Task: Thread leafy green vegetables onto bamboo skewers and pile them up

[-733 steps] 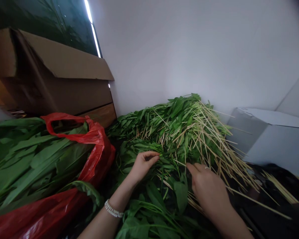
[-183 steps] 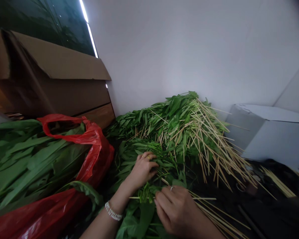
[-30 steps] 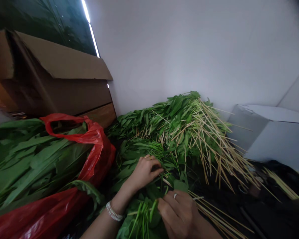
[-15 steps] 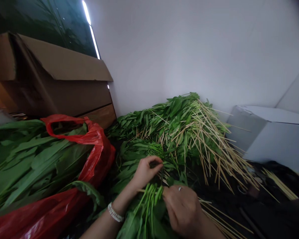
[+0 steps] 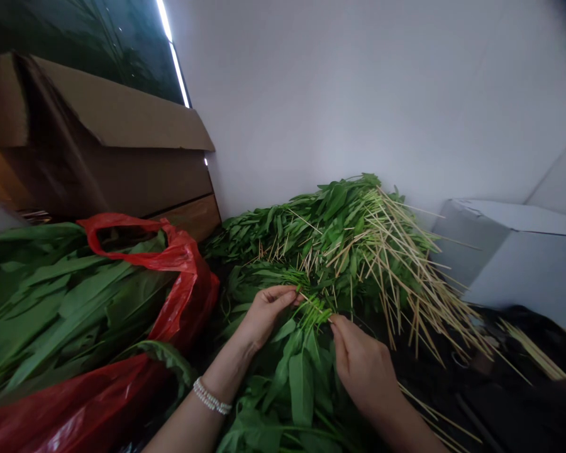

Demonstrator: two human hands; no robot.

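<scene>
Green leaves on a thin stick (image 5: 315,304) hang between my two hands, their stems bunched along it. My left hand (image 5: 272,309), with a white beaded bracelet at the wrist, pinches a green stem at the stick's left tip. On the right, my right hand (image 5: 358,352) is closed on the stick just beside the bunched stems. Long leaves (image 5: 302,384) droop below the stick. Behind my hands lies a large pile of skewered leaves (image 5: 330,207), with many pale sticks (image 5: 396,251) jutting out to the right.
A red plastic bag (image 5: 188,296) full of loose leaves (image 5: 70,302) lies at the left. Behind it stands an open cardboard box (image 5: 141,176). At the right are a white box (image 5: 528,264) and more thin sticks (image 5: 532,352) on a dark surface.
The bunch on the stick has been raised away from me, and its leaves now show hanging down. My left hand has come down to the stick's tip; my right hand has moved up and right.
</scene>
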